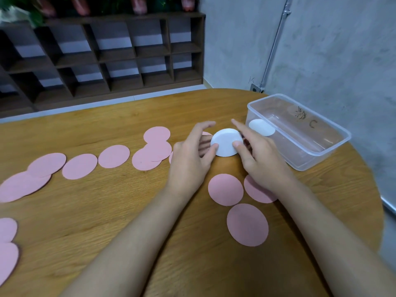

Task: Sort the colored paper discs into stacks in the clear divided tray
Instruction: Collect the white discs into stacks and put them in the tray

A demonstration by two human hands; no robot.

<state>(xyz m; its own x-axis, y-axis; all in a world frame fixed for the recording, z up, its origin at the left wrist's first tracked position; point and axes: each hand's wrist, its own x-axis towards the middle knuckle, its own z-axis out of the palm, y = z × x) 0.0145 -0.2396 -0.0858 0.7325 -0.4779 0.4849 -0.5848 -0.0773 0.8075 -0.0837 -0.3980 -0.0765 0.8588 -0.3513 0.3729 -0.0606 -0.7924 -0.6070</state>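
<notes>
Head view, clear tray on table, one white disc inside

Dark brown cubby shelf fills upper left, open compartments, pale wall showing through the backs. Green leaves and blurry pinkish objects along its top edge, cut off by the frame. Grey rough concrete wall takes the upper right. Metal conduit runs down it at a slant to a socket just above the desk edge. Pale floor strip below the shelf. Wood-grain desk with a rounded right end covers the lower frame. Light even, soft shadows.
</notes>
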